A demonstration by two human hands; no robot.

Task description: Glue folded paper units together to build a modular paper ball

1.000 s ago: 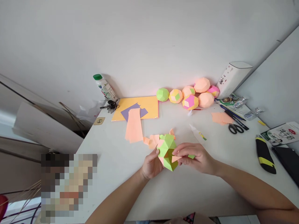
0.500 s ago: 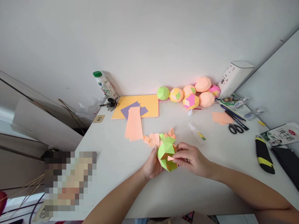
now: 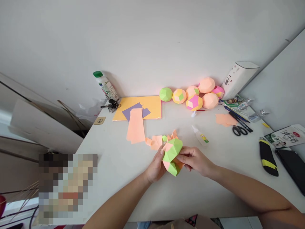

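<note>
A partly closed paper ball point(image 3: 172, 152) of green and peach facets is held above the white table, with a gap in its right side. My left hand point(image 3: 154, 166) grips its left side, thumb on the outer facets. My right hand point(image 3: 195, 160) is closed on its right edge at the gap; some of those fingertips are hidden behind the paper. Just beyond the ball lie folded peach paper pieces point(image 3: 156, 142) and a small green piece point(image 3: 164, 138). A glue bottle point(image 3: 200, 135) lies uncapped to the right, its white cap point(image 3: 193, 113) farther back.
Finished paper balls point(image 3: 179, 96) line the wall. Peach strips point(image 3: 136, 127) and purple paper point(image 3: 127, 112) lie on a yellow sheet point(image 3: 152, 103). Scissors point(image 3: 239, 130), pens point(image 3: 240, 122) and a black-yellow cutter point(image 3: 268, 157) sit right. A bottle point(image 3: 107, 86) and keys point(image 3: 111, 105) stand back left.
The paper ball has turned in my hands, so its gap faces more to the right. My right hand has shifted from a peach flap to the ball's edge.
</note>
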